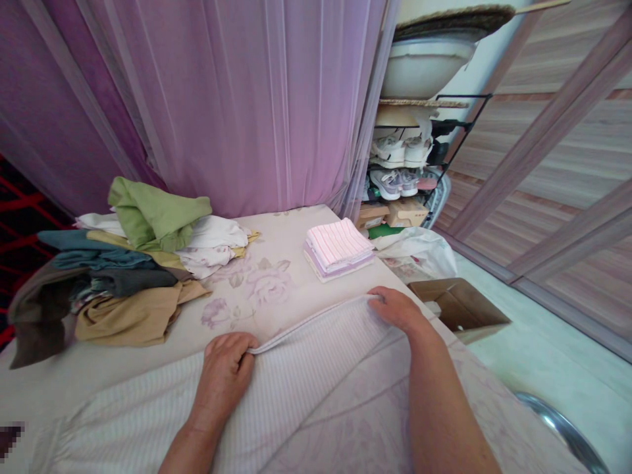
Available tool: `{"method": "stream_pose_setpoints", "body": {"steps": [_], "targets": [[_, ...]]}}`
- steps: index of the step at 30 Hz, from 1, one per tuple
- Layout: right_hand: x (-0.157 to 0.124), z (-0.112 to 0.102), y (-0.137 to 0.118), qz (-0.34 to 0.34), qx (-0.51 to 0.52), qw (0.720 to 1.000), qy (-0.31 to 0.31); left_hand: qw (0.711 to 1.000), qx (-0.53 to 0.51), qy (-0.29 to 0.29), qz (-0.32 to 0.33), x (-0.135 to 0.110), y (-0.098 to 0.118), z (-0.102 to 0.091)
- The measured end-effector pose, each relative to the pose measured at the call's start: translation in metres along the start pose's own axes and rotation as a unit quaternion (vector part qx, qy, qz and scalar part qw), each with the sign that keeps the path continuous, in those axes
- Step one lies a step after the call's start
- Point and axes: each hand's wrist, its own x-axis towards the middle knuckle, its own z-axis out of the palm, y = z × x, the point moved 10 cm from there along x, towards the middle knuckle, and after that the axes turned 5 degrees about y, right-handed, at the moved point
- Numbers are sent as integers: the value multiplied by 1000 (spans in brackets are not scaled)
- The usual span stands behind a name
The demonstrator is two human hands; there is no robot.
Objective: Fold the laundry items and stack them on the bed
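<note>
A pair of pale striped pants [306, 362] lies spread across the near part of the bed, its gathered waistband at the lower left. My left hand [228, 362] is closed on the far edge of the cloth around its middle. Farther right, my right hand [395, 308] pinches the corner at the leg end, and the edge runs taut between both hands. Beyond my right hand sits a neat stack of folded clothes [340, 247], with a pink-striped piece on top.
A loose heap of clothes [128, 276] covers the bed's left side. Floral bedding [269, 286] shows between heap and stack. Right of the bed are an open cardboard box [459, 303], a white plastic bag [419, 250], a shoe rack [459, 151] and a metal basin [563, 428]. A purple curtain [237, 105] hangs behind.
</note>
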Motion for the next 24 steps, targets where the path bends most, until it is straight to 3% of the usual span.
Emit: {"method": "stream_pose_setpoints", "body": {"steps": [9,15,24], "targets": [[-1,-14,7,24,5,998,62,1000,-1,-4,-12,2,-1,0],[-4,-18,17,63,-11,996,57,1000,-2,-9,-23,1,-6,1],[-2,-10,14,58,-35,997,32,999,6,12,-34,-1,-13,1]]}}
